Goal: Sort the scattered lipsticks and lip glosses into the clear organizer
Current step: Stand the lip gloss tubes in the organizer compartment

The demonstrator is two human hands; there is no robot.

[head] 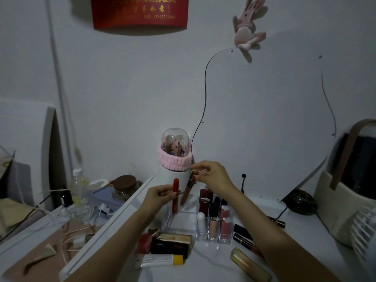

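Midway through sorting: the left hand point(157, 197) grips a red lip-gloss tube point(175, 195), the right hand point(211, 176) pinches a brownish one point(188, 190) above the half-filled clear acrylic organizer point(203, 224); several lipsticks point(243, 231) lie near the tabletop's front edge.

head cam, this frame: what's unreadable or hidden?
- Right hand: its grip on the brown lip gloss is dim and blurred, head view.
- Clear organizer: back slot contents too dark to identify.
- Gold tube: lower end cut off by the frame's bottom edge.
- Lipsticks right of organizer: partly hidden behind the right forearm.
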